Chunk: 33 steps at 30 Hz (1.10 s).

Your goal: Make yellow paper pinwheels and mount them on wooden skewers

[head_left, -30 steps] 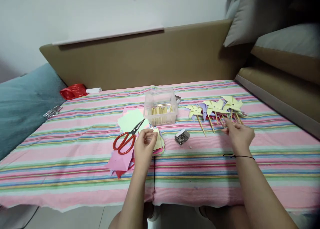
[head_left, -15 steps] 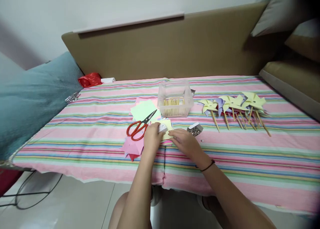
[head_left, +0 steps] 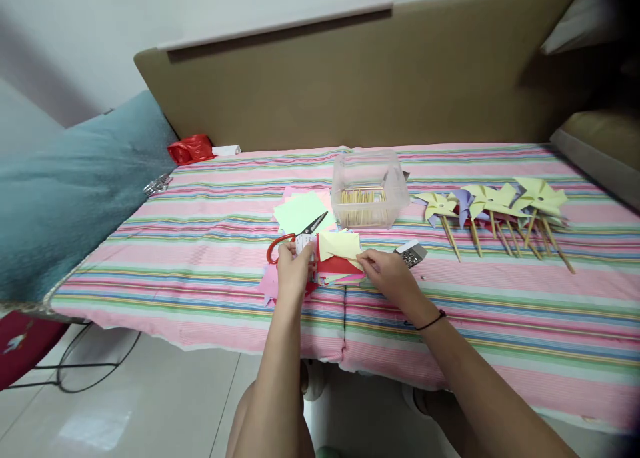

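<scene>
Over a small stack of colored paper (head_left: 345,278) at the center of the striped cloth, a person's right hand (head_left: 387,271) pinched the near corner of a yellow paper sheet (head_left: 339,246) between thumb and fingertips. The left hand (head_left: 295,268) had its thumb and fingers closed around a small white printed piece (head_left: 304,242), just beside the sheet's left edge. Half a second earlier, the yellow sheet had lain flat; now it was tilted up, baring a smooth red sheet (head_left: 341,266) beneath. A second earlier, the right hand had been over at the pinwheels.

Around the hands, the scissors (head_left: 314,225), with dark pointed blades and red looped handles, lay partly hidden by the left hand, over flat pale green paper (head_left: 296,211). Behind the stack stood a clear, rigid plastic box (head_left: 397,208) with thin wooden sticks (head_left: 361,199) inside. To the right, a small open carton (head_left: 412,253) held shiny metal bits. Farther right lay the pinwheels (head_left: 493,199), crisply folded yellow and lilac paper on slender sticks. Everything rested on wrinkled pink cloth (head_left: 200,258) with multicolored stripes.
</scene>
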Available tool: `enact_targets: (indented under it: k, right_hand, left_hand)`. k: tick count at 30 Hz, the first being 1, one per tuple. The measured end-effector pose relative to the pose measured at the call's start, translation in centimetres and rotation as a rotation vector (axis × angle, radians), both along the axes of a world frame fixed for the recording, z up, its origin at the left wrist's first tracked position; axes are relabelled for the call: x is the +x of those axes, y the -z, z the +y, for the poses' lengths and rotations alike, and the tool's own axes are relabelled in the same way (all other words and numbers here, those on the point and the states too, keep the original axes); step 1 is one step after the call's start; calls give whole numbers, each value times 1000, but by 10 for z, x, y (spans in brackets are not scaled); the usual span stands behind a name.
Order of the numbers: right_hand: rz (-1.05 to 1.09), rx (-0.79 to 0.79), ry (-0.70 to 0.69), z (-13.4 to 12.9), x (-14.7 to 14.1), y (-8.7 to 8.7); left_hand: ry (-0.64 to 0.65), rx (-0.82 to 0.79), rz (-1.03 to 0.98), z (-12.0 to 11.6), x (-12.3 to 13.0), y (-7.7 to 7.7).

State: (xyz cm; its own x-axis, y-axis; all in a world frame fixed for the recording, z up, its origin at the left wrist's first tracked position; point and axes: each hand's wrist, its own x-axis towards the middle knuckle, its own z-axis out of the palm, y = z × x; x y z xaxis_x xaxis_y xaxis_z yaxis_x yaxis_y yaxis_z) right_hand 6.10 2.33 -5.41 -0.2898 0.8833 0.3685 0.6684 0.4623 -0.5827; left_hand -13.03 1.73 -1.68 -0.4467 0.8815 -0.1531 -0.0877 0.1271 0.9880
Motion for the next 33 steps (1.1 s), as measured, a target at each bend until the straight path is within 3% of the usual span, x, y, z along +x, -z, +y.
enact_targets:
  k: [4,9,11,15,21,26,29,31,33]
  right_hand:
    - [54,54,114,-3,-2,-7]
    - [200,230,287,-12,4,-25]
    - [287,266,343,-14,10,-30]
    - [397,237,370,-16,22,-34]
    - [470,184,376,-18,35,-37]
    - [572,120,370,-18,42,-34]
    - [648,93,371,-18,48,-35]
    - [629,146,374,-18,53,-37]
    - [502,289,381,-20,57,-40]
  left_hand:
    - [60,-195,4,0,6,-2]
    - [121,-187,170,-2,13,2]
    - [158,-148,370,-4,18,-1]
    - [310,-160,982,-7,32,-8]
    - [425,-201,1313,-2,46,0]
    - [403,-204,1414,-1,49,2]
    - [300,-166,1452,-3,48,-3]
    - [202,-90,1357,-3,49,-7]
    - [218,16,1055,-2,52,-11]
